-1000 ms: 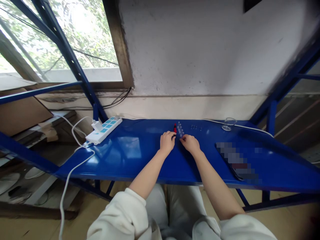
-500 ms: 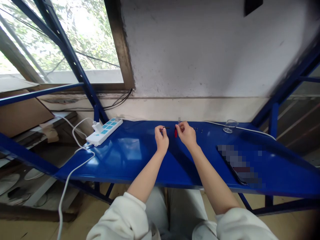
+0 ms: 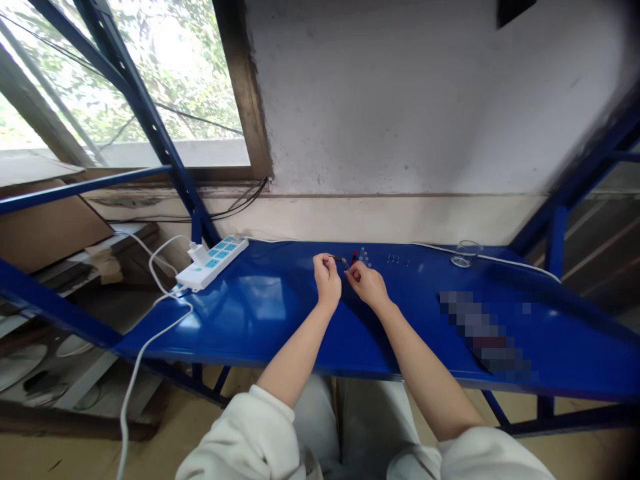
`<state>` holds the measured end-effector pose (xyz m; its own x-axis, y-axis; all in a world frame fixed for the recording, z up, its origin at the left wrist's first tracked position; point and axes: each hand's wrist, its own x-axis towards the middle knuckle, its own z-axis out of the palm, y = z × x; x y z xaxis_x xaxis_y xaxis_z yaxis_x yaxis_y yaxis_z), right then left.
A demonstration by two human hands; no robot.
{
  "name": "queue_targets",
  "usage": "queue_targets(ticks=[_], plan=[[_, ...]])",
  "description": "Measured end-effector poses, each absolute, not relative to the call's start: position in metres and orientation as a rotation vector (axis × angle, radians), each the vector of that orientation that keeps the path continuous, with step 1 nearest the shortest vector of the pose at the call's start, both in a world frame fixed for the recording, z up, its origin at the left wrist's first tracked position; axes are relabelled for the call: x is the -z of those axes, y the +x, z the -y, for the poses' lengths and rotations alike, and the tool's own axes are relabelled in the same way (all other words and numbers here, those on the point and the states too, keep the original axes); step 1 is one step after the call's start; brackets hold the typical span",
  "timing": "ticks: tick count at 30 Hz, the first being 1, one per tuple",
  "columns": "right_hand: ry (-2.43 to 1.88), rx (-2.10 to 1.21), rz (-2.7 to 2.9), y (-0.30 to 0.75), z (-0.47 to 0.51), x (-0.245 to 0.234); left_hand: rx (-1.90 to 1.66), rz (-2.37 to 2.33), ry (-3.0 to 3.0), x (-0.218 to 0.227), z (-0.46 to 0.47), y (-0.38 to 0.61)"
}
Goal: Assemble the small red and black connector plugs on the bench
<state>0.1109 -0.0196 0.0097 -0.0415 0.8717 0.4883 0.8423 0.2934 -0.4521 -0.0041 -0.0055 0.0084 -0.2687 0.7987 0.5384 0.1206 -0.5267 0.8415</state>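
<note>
Thumb and fingers of my left hand (image 3: 328,283) pinch a thin dark rod (image 3: 339,259), too small to name more closely, whose tip points right. My right hand (image 3: 369,285) is closed on a small clear tube-like piece (image 3: 345,265). The clear piece is held up against the rod's tip; whether they touch I cannot tell. Just behind my right hand are a small red object (image 3: 355,256) and several little clear pieces (image 3: 363,255) on the blue table (image 3: 295,327). Several tiny pieces (image 3: 393,258) lie farther right.
A white power strip (image 3: 213,262) with a plug and cable lies at the table's left. At the back right is a clear cup (image 3: 461,256). A dark flat device (image 3: 480,333), partly blurred out, lies at the right. Blue frame posts (image 3: 555,240) flank the table.
My right hand has come left and slightly down from beside the red object, bringing a clear piece to the rod. The clear pieces behind it now show. My left hand stays pinched on the rod.
</note>
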Motion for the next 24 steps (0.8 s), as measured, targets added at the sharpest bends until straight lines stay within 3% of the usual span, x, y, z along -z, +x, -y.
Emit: queue_targets(ticks=[24], plan=[[-1.522,-0.05,1.931,0.1118,0.0206,-0.0082,-1.765,-1.138,1.801,-0.0107,0.0096,-0.0022]])
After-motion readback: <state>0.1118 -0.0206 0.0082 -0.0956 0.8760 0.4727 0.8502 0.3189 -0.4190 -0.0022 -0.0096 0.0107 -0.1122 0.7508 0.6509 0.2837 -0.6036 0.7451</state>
